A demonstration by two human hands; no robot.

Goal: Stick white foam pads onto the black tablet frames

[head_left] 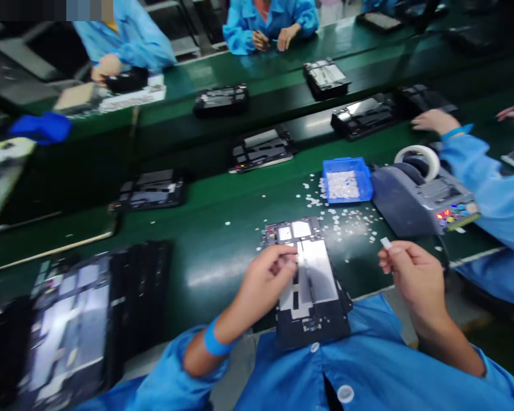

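Observation:
An opened tablet lies in front of me, with pale silver battery panels and a dark lower end that overhangs the bench edge near my coat. My left hand is over its left half, fingertips pinched together near the middle strip. Whatever is between those fingertips is hidden. To the right of the tablet, my right hand is raised and closed, pinching a small white piece of tape between thumb and forefinger. Beyond it stands a grey tape dispenser with a white tape roll and a red lit display.
A blue bin holds many small white pieces, with more scattered on the green bench. Stacked tablets stand at left. Several tablet units line the belt. A co-worker's arm reaches in at right; two people sit opposite.

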